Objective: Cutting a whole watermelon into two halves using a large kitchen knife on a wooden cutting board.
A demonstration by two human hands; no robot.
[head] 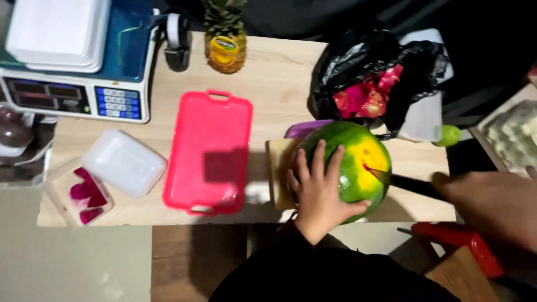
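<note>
Left hand (320,193) steadies watermelon (349,162), right hand (495,204) drives knife (405,182) into it.
Left fingers spread wide, flat on the melon's near side; right hand closed around the knife handle, blade tip in the yellow patch. Melon sits on a cutting board (277,173) near the worktop's (274,72) front edge, right of the pink tray (210,151). Black bag (363,61) behind; pineapple (225,36) at back edge.

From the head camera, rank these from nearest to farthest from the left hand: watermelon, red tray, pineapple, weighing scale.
1. Watermelon: under the left hand, which rests on it.
2. Red tray: just left of the hand, on the table.
3. Pineapple: at the table's far edge, up and left.
4. Weighing scale: far left corner.
</note>
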